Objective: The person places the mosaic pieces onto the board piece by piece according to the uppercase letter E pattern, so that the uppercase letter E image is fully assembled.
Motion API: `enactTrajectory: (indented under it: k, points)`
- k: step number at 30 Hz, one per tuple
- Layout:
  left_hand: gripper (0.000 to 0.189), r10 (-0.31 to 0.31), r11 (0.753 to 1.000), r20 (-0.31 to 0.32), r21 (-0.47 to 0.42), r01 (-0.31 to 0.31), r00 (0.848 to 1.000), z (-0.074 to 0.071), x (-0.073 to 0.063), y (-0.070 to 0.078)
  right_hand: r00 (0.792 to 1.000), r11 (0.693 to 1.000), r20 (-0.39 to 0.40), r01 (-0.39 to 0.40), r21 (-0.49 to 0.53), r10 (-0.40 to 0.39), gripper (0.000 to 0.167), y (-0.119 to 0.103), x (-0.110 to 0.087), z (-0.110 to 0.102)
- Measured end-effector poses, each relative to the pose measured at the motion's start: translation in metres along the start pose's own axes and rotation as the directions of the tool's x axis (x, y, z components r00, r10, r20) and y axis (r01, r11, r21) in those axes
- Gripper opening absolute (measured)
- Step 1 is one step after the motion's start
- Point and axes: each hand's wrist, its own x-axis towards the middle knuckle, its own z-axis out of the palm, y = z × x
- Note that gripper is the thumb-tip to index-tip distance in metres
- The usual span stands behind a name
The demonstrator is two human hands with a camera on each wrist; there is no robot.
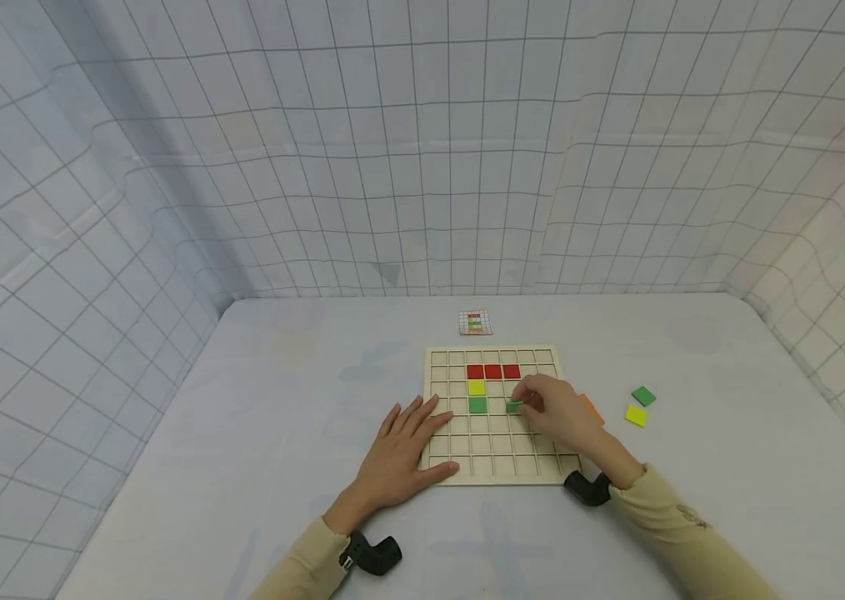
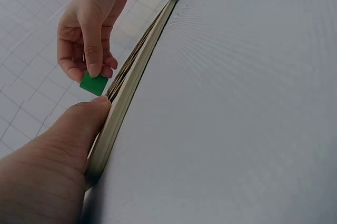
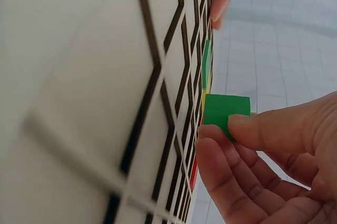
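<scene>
A cream grid board [image 1: 493, 467] with square recesses lies on the table. Three red tiles [image 1: 493, 372] sit side by side in one row, with a yellow tile [image 1: 476, 387] and a green tile [image 1: 477, 405] below the leftmost. My right hand [image 1: 553, 412] pinches another green tile [image 3: 226, 110] between thumb and fingers, over the board two columns right of the placed green one. My left hand [image 1: 402, 458] rests flat with spread fingers on the board's left edge, its thumb [image 2: 87, 118] at the near left part.
Behind the board lies a small pattern card [image 1: 475, 322]. To the right are a loose green tile [image 1: 643, 396], a loose yellow tile [image 1: 636, 416] and an orange piece [image 1: 592, 408] partly hidden by my right hand. Gridded white curtains [image 1: 422, 167] surround the table.
</scene>
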Motion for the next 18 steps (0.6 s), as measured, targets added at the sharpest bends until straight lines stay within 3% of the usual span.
enactTrajectory:
  k: [7,18]
  points:
    - [0.072,-0.005,1.000,0.006,0.002,0.005,1.000,0.000,0.000,0.002,0.998,0.999,0.057,-0.038,0.029,0.037,0.011,-0.006,0.011,0.009]
    - [0.071,0.010,1.000,-0.024,0.005,-0.009,1.000,0.001,-0.001,-0.001,0.992,0.990,0.053,-0.106,-0.088,0.111,0.007,-0.009,0.018,0.013]
